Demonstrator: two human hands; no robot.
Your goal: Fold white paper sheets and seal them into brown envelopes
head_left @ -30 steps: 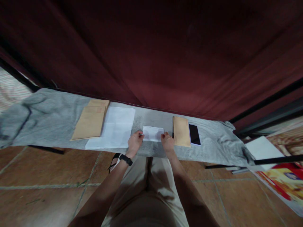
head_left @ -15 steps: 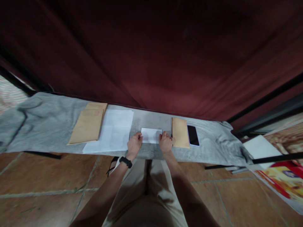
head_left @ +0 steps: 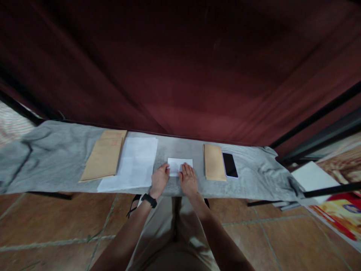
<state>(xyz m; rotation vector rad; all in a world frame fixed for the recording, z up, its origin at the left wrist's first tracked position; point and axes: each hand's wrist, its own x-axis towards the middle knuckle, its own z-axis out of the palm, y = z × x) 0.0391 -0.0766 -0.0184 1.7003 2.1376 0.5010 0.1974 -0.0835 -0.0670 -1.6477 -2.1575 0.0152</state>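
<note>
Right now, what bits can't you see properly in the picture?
All in the head view:
- Part of the small paper: the right hand covers it.
- The left side of the big sheets: tucked under the left envelopes.
- The red print on those envelopes: too small and blurry to read.
- The rest of the red-and-yellow thing: cut off by the picture's right edge.

Dark red fabric (head_left: 180, 75) hangs behind a grey-draped table (head_left: 56, 158) above brown floor tiles (head_left: 70, 214).
</note>
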